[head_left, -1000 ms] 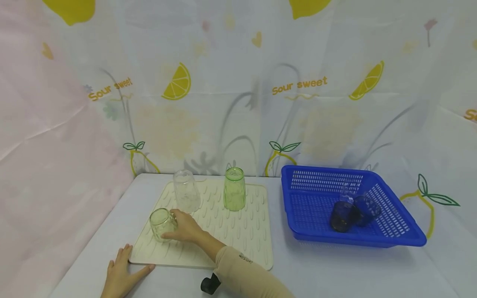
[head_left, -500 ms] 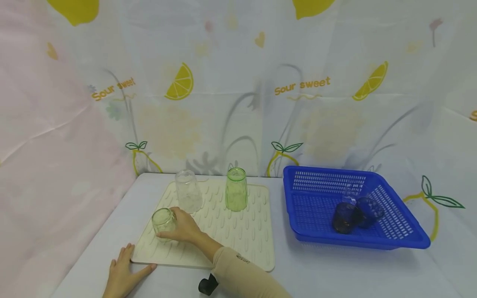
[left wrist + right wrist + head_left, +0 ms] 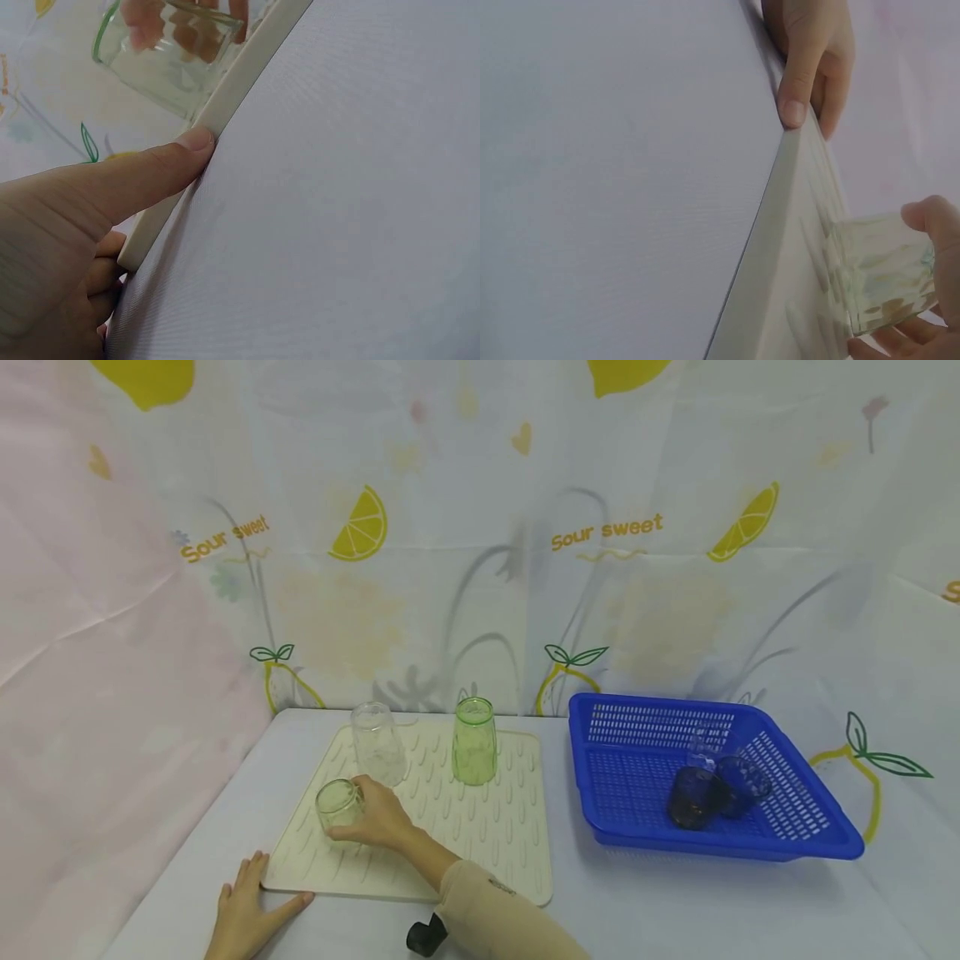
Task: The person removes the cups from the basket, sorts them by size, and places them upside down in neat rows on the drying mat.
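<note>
Lemon-printed cloth hangs behind a white table.

A blue basket with slotted walls sits on the right side of the white desk, holding a dark glass, a second dark glass just beside it and a clear tumbler behind them. Well to the left of the basket stand a tall green glass and, farther left and apart from it, a tall clear glass. Behind the desk hangs a pale curtain, pinkish at the left, printed with yellow lemon slices and orange "Sour sweet" lettering.
</note>
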Available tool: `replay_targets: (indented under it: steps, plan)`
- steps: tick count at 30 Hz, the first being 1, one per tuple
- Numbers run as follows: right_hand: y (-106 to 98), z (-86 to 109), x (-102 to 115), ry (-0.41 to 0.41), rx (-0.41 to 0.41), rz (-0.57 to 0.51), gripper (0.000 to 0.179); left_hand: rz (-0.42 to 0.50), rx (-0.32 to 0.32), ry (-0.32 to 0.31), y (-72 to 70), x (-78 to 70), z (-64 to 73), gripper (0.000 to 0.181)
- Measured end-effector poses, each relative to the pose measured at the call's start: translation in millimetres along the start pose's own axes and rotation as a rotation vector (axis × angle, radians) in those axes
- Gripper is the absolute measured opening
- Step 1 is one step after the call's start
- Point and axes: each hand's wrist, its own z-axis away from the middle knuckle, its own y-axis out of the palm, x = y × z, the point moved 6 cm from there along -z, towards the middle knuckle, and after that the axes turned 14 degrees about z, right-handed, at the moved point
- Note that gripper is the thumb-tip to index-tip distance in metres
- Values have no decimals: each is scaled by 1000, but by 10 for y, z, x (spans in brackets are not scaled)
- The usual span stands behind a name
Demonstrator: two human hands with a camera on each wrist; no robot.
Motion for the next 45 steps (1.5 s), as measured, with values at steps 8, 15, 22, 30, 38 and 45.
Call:
replay_targets:
  steps: [8,15,22,30,38,45]
  plan:
    - [26,32,-80,5,29,-69,70,-13,9,-15,4,5,-16,101]
    - [23,64,-80,1,63,-28,79,-21,26,-35,10,34,-31,102]
    - [-41,153,-159,21,72,-47,85,-23,22,-38,27,75,-53,102]
    - [-292,309,-234,25,99,-159,84,-16,5,-33,24,96,-53,102]
    - [-508,453,-279,-10,86,-168,82,-25,24,-59,30,66,-47,102]
    - [-696,590,-353,-40,66,-204,83,-33,9,-34,14,43,-39,101]
